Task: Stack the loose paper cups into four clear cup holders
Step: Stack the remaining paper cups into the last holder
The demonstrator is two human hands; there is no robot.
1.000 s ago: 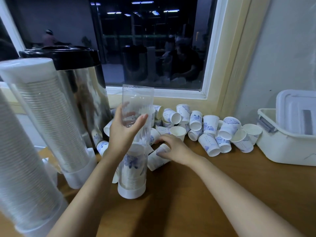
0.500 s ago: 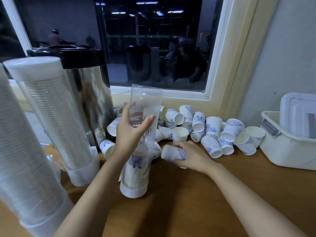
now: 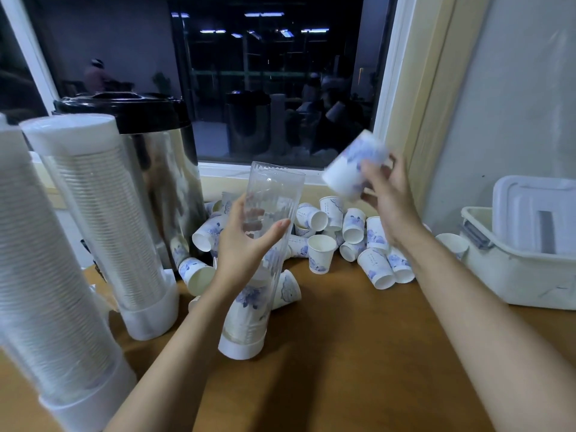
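Left hand wrapped around clear holder partly filled with cups, right hand pinching blurred cup raised beside holder's open top, loose cups on table

I'm looking at a workplace drinks corner. A steel urn and filled cup holders stand on the wooden counter by a window.

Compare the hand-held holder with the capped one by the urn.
The held holder is open-topped; the capped holder has a white lid. Only the held holder's bottom has cups; the capped holder is packed full. The left hand grips the held holder; the capped holder stands free. Both: clear tubes, white bases.
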